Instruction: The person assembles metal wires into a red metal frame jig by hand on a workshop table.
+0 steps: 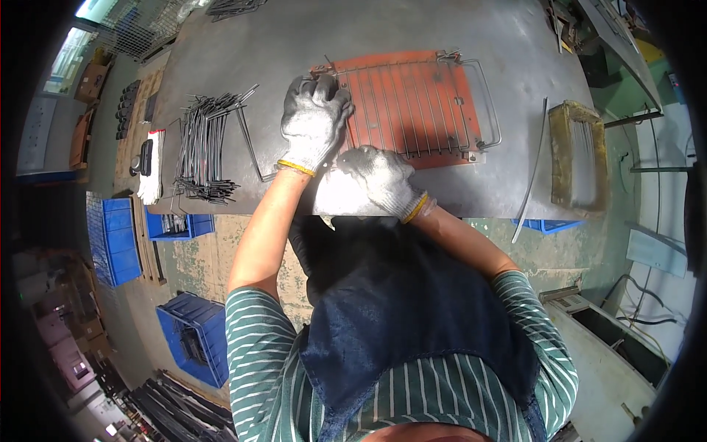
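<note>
I look down on a grey metal worktop point(353, 44), scuffed and dull, its near edge bowed by the lens. My left hand point(313, 121), gloved, lies spread flat on the left end of a wire rack point(420, 103) — the rack sits on an orange-red plate point(442, 74) near the worktop's middle. My right hand point(375, 180), also gloved, rests loosely curled at the rack's near-left corner; I cannot tell whether it grips a wire. To the left lies a heap of bent wire rods point(206, 147), and beyond it a spare glove point(152, 169). On the right sits a yellowish rectangular frame point(560, 155). Below, blue crates point(118, 236) stand on a worn concrete floor point(199, 258).
</note>
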